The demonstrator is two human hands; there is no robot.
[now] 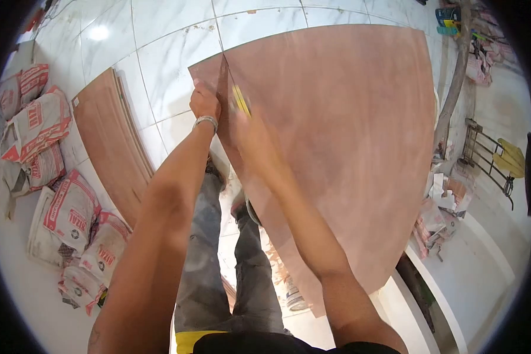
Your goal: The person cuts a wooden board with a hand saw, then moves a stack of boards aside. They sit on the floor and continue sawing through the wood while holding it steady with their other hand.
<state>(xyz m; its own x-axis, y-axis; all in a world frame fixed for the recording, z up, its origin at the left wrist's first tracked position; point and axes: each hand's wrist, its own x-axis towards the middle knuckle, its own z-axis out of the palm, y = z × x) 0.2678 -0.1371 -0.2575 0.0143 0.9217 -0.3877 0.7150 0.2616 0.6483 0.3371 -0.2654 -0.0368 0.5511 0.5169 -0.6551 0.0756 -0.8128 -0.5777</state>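
Brown board [348,141]: filling the centre and upper right of the frame.
Yellow-handled tool [240,99]: probably a handsaw, its thin blade [228,68] meeting the board near its upper-left corner.
Left hand [205,103]: gripping the board's left edge, upper centre-left of the frame.
Right hand [252,133]: wrapping around the handle, blurring.
Step in hand: apparently cutting a narrow strip.
Next move: likely calling for straight strokes, the left hand steadying the edge.

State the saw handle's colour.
The saw handle in the right hand shows yellow, though blurred; head view.
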